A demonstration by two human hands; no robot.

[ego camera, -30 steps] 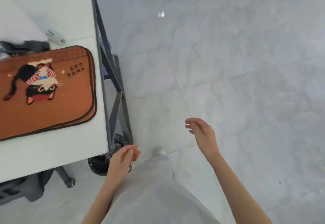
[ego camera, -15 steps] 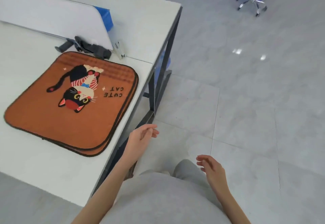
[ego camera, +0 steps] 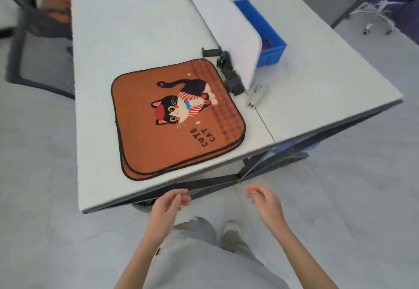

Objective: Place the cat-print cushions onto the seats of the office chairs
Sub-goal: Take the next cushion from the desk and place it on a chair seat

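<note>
A stack of orange cat-print cushions (ego camera: 176, 118) lies flat on the white desk (ego camera: 127, 39), near its front edge; the top one shows a black cat and the words CUTE CAT. My left hand (ego camera: 167, 207) hovers just below the desk's front edge, fingers loosely apart and empty. My right hand (ego camera: 265, 202) is level with it to the right, also empty with fingers apart. Neither hand touches the cushions. A dark mesh office chair (ego camera: 38, 39) stands at the desk's left side, with something orange on a seat behind it.
A white divider panel (ego camera: 226, 27) with a black clamp (ego camera: 229, 73) splits the desk. A blue bin (ego camera: 260, 30) sits behind it and a stapler (ego camera: 256, 95) beside it. A chair base (ego camera: 376, 16) shows far right. My legs and shoe are below.
The view has swung round to face the desk squarely, bringing the cushion stack to the centre. Both hands have risen toward the desk's front edge, still empty.
</note>
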